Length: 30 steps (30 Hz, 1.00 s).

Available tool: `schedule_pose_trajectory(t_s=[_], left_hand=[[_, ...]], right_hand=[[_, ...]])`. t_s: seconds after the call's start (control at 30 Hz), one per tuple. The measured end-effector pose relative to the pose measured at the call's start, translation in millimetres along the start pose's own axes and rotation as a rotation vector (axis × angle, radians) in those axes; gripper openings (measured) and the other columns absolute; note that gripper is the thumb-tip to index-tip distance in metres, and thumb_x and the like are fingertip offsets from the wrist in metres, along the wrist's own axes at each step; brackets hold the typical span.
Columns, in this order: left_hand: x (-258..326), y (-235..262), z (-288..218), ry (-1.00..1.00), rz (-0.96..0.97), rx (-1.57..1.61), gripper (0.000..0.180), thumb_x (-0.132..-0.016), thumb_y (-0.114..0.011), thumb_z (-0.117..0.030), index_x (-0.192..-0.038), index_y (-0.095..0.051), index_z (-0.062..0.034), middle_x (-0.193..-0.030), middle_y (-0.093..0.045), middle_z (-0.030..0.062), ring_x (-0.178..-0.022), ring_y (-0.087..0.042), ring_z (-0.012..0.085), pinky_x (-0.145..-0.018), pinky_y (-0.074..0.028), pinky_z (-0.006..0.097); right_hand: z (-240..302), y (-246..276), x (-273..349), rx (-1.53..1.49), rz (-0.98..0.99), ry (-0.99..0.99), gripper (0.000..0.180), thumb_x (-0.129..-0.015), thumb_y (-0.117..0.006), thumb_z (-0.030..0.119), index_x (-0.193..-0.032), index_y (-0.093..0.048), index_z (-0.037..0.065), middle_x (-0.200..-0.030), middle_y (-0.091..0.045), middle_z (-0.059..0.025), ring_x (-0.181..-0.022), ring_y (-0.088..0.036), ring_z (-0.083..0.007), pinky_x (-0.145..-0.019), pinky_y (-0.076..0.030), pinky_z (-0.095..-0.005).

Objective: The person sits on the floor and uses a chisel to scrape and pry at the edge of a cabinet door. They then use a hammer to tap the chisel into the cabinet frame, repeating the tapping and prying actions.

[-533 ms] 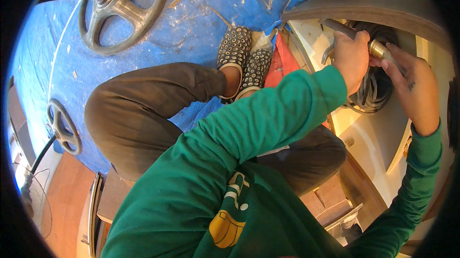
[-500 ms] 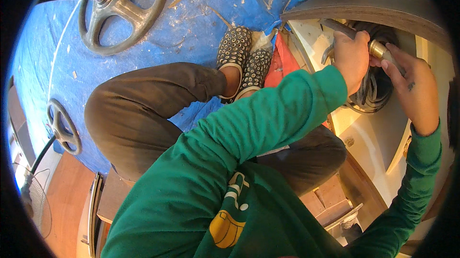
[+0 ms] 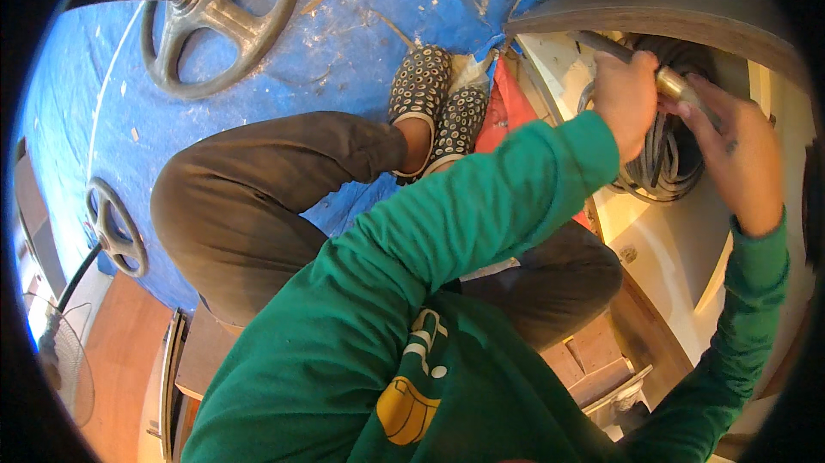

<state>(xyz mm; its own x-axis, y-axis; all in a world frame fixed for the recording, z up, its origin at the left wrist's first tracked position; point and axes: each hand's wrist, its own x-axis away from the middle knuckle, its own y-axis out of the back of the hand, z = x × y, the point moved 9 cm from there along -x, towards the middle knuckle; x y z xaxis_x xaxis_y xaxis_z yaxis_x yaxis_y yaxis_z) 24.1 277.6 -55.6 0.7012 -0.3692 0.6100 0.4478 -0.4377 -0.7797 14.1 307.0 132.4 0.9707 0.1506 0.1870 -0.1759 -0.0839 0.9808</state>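
Brass-coloured fitting is pinched in right hand fingertips while left hand fist grips the dark hose, seemingly mid-coupling; next needs careful alignment.

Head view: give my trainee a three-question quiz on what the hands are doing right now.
1. True or false: the left hand and right hand both hold the brass fitting.
2. What lies coiled behind the fitting? A) black hose B) chain C) white rope
3. What colour is the tarp under the steering wheel?

Key: 1 true; 2 A; 3 blue.
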Motion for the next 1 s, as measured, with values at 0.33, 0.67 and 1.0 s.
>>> schedule_pose_trajectory(t_s=[0.33,0.67,1.0], left_hand=[[0,4,2,0.005,-0.008,-0.040,0.039,-0.094,-0.058,-0.015,-0.119,-0.039,0.0089,-0.095,-0.061,0.0201,-0.071,-0.066,0.0279,-0.054,-0.056,0.038],[6,2,-3,0.011,0.024,-0.013,0.038,-0.093,-0.059,-0.014,-0.116,-0.040,0.0091,-0.094,-0.060,0.0223,-0.057,-0.063,0.0266,-0.049,-0.054,0.038],[2,1,1,0.037,-0.029,0.018,0.023,-0.098,-0.052,-0.012,-0.105,-0.049,0.0100,-0.081,-0.064,0.0199,-0.058,-0.066,0.0288,-0.052,-0.057,0.039]], right_hand=[[-11,-5,6,-0.138,-0.008,-0.081,0.033,-0.091,-0.075,0.027,-0.115,-0.074,0.005,-0.092,-0.073,-0.0198,-0.082,-0.071,-0.0320,-0.074,-0.055,-0.0386],[1,-3,8,0.008,-0.026,-0.050,0.034,-0.090,-0.075,0.029,-0.115,-0.074,0.005,-0.094,-0.073,-0.0186,-0.076,-0.068,-0.0319,-0.072,-0.054,-0.0410],[-1,1,2,-0.044,0.000,-0.077,0.037,-0.089,-0.074,0.029,-0.115,-0.073,0.003,-0.087,-0.071,-0.0210,-0.073,-0.067,-0.0333,-0.069,-0.052,-0.0413]])
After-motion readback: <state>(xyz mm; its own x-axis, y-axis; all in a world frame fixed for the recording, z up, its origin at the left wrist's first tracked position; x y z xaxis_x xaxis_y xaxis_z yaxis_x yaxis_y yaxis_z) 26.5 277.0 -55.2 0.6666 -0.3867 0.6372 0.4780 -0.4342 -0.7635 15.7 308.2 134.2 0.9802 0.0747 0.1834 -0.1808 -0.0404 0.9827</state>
